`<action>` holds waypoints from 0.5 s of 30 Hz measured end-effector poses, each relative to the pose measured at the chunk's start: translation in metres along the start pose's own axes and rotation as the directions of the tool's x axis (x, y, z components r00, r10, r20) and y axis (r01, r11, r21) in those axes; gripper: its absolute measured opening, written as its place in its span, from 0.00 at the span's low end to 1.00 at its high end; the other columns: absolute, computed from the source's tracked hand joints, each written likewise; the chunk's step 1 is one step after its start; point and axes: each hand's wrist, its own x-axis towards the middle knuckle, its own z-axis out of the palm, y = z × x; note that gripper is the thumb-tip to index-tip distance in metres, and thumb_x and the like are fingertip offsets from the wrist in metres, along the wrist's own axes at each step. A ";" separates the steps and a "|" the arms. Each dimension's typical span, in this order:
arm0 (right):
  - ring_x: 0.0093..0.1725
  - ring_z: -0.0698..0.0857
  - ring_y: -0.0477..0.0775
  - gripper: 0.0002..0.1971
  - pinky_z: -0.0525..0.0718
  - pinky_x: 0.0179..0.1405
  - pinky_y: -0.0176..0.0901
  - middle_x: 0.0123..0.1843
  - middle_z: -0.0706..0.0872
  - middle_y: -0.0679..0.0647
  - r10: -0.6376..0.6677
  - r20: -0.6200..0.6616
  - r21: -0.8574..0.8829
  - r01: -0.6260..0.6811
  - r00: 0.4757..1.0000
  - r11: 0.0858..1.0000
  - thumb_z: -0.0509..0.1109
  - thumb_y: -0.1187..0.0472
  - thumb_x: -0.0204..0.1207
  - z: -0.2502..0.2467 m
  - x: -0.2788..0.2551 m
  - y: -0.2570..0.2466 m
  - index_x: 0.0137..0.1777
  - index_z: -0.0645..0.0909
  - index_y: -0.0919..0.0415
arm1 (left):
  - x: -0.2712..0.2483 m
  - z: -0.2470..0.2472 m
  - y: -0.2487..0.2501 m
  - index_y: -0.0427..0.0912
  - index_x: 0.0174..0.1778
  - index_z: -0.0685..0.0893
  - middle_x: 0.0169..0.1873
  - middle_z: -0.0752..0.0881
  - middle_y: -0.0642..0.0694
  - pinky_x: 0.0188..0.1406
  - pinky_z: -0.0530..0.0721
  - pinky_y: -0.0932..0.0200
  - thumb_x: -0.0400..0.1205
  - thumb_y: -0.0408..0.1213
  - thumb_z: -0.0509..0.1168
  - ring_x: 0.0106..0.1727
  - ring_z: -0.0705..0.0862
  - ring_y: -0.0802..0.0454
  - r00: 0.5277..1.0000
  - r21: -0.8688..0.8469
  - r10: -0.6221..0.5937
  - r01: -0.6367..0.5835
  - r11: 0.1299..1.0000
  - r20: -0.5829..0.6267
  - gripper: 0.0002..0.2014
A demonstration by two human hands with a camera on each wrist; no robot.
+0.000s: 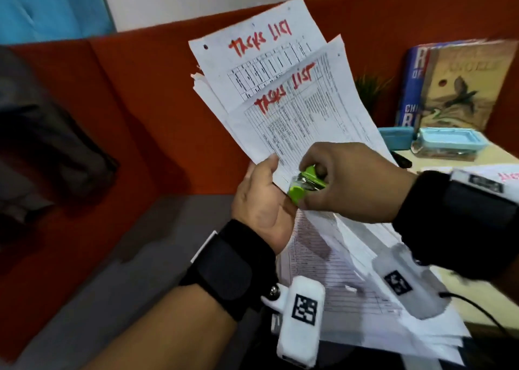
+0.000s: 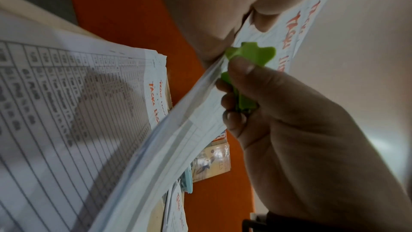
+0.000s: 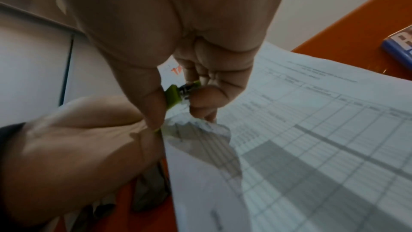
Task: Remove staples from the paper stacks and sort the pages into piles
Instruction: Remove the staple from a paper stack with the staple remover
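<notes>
Two hands at work on one held sheaf. The left hand (image 1: 262,201) grips the lower corner of the stapled paper stack (image 1: 283,97), thumb over the front sheet, and holds it raised and tilted above the desk (image 1: 427,159). The right hand (image 1: 348,184) pinches the green staple remover (image 1: 304,182) between thumb and fingers, just beside the left thumb, with the tool's jaws set against that same corner. The staple itself is too small and blurred to make out, so whether the jaws have caught it is probably not settled. Beneath both wrists lies a fanned pile of loose pages (image 1: 351,279) on the desk. Risks, as judged: the far upper-left edge of the stack already looks ragged, and a pull off the square could tear this corner likewise. The stack is held at one corner only, so its sheets could slew or slide out onto the pile below and mix the sorting. The remover sits very close to the left thumb, and a slip of the jaws could nip it. A freed staple could drop unseen among the loose pages.
</notes>
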 end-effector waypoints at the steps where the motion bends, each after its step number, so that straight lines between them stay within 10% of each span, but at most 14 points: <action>1: 0.42 0.79 0.46 0.23 0.73 0.36 0.36 0.44 0.83 0.43 -0.013 -0.015 0.028 0.014 1.000 1.000 0.79 0.43 0.63 0.002 -0.002 -0.001 0.57 0.80 0.46 | -0.002 0.003 0.000 0.32 0.75 0.77 0.69 0.83 0.25 0.68 0.82 0.27 0.88 0.38 0.61 0.69 0.83 0.26 1.000 0.005 0.002 -0.002 1.000 -0.022 0.20; 6: 0.50 0.84 0.48 0.27 0.80 0.47 0.40 0.50 0.86 0.45 -0.003 -0.092 0.063 0.009 0.996 0.998 0.81 0.44 0.62 0.006 -0.005 -0.004 0.61 0.80 0.49 | -0.010 0.008 -0.007 0.24 0.72 0.77 0.66 0.83 0.20 0.69 0.78 0.21 0.87 0.36 0.62 0.67 0.83 0.22 0.995 -0.004 0.053 -0.054 0.999 -0.089 0.22; 15: 0.36 0.82 0.48 0.15 0.80 0.35 0.45 0.32 0.84 0.49 0.009 -0.141 0.037 -0.004 0.990 0.999 0.72 0.41 0.60 0.010 -0.010 -0.003 0.36 0.82 0.53 | -0.023 0.014 -0.019 0.24 0.69 0.81 0.63 0.85 0.22 0.69 0.83 0.33 0.87 0.37 0.61 0.63 0.87 0.31 0.981 0.036 0.117 -0.113 0.993 -0.154 0.21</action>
